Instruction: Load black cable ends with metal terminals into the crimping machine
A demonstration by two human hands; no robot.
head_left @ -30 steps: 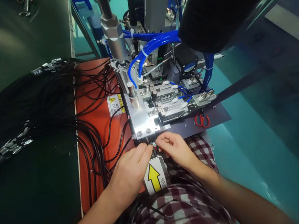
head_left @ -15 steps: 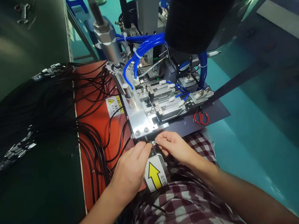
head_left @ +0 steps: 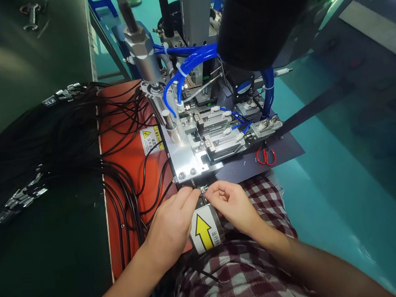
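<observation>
Thin, light-coloured wires (head_left: 204, 188) show between my fingertips, just in front of the machine's metal plate. My left hand (head_left: 176, 219) is closed in a pinch at their left side; the cable they come from is hidden under my fingers. From the right, my right hand (head_left: 231, 205) pinches at the same wires, thumb and index finger together and the other fingers curled. Below the fingertips is a machine part with a yellow arrow label (head_left: 203, 232). The bench machine (head_left: 185, 156) stands right beyond both hands.
Black cables (head_left: 129, 204) run over a red mat (head_left: 113, 123) at the left, with bundled metal connectors (head_left: 22, 201) on the dark table. Red-handled scissors (head_left: 266, 157) lie right of the machine. Blue air tubes (head_left: 198, 59) arch above it, and a wrench (head_left: 32, 17) lies far left.
My right hand has shifted slightly down, its fingers curling more, and the wires between the fingertips show more. My left hand has stayed nearly in place.
</observation>
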